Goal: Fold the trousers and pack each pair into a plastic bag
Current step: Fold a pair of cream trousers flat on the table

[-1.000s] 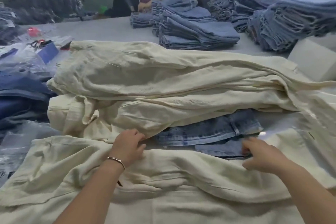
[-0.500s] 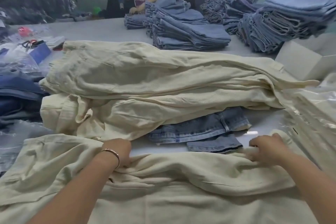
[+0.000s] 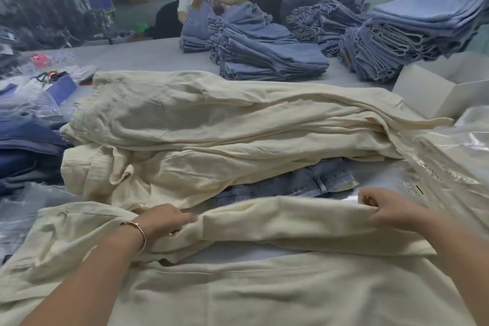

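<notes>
Two hands pinch the far fold of the cream trousers (image 3: pixel 264 286) spread nearest on the desk (image 3: pixel 148 55): the left hand (image 3: pixel 164 221) with curled fingers, the right hand (image 3: pixel 383 208) fisted on the edge. Beyond the trousers lies a cream pile (image 3: pixel 225 127) over jeans (image 3: pixel 299 182).

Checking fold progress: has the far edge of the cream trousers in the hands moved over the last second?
Yes. The cream trousers' edge, gripped by the left hand and right hand, has lifted and been drawn toward the person, away from the blue jeans.
</notes>
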Demonstrator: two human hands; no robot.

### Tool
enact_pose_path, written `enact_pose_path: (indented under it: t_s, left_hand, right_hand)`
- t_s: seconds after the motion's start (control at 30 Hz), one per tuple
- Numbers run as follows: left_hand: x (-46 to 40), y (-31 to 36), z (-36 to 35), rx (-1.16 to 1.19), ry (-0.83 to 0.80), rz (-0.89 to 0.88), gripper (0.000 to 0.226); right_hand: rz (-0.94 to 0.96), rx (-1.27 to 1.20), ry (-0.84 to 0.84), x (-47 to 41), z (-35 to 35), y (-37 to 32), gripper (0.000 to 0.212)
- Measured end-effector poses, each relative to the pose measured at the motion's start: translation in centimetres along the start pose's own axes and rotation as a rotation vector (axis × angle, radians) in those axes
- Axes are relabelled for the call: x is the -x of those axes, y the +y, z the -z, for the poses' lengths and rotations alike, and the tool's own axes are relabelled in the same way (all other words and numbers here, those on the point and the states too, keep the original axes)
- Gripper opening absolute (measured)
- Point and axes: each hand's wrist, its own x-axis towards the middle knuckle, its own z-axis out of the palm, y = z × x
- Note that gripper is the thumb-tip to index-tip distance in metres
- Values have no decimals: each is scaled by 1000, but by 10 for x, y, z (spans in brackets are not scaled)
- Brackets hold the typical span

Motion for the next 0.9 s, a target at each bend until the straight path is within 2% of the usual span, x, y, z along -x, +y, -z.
enact_pose_path:
  t_s: [0.07, 0.13, 0.2, 0.27, 0.3, 0.37, 0.43, 0.5, 0.53, 0.6, 0.67, 0.73, 0.8, 0.9]
  left_hand:
    - [-6, 0, -8, -218, 19, 38, 48]
    - [-6, 0, -13, -363, 81, 19, 40]
    - [-6, -5, -12, -319, 50, -3, 43]
    - [-3, -8, -8, -253, -40, -39, 63]
    - [-1, -8, -5, -249, -76, -53, 66]
    - [1, -9, -1, -264, -103, -79, 56]
    - [2, -9, 4, -252, -86, -102, 41]
    - [3, -10, 7, -163, -65, -128, 38]
    - [4, -9, 8, -123, -66, -142, 38]
    - [7, -8, 7, -149, -78, -154, 34]
    - [7, -9, 6, -198, -57, -139, 22]
    - [4, -11, 9, -230, 4, -142, 18]
    - [1, -17, 18, -173, 56, -132, 23]
    - [-2, -20, 30, -118, 227, -117, 20]
  right_hand:
    - [-112, -223, -55, 1, -2, 0, 29]
    - [-197, -305, -15, 1, 0, -4, 35]
    - [-204, -131, 48, -3, 5, -8, 36]
    - [-225, 237, 105, -6, 7, -13, 28]
    - [-230, 393, 140, -8, 7, -16, 24]
    - [-187, 456, 148, -10, 8, -23, 17]
    - [-136, 160, 78, -9, 11, -29, 18]
    - [-111, -197, 47, -12, 12, -32, 10]
    - [-107, -241, 75, -16, 12, -31, 9]
    - [-97, -81, 188, -26, 14, -26, 19]
    - [-62, 116, 344, -32, 14, -25, 20]
    - [-3, 153, 493, -36, 16, -25, 19]
    - [40, 182, 651, -40, 19, -22, 17]
    - [40, 237, 776, -51, 23, -16, 14]
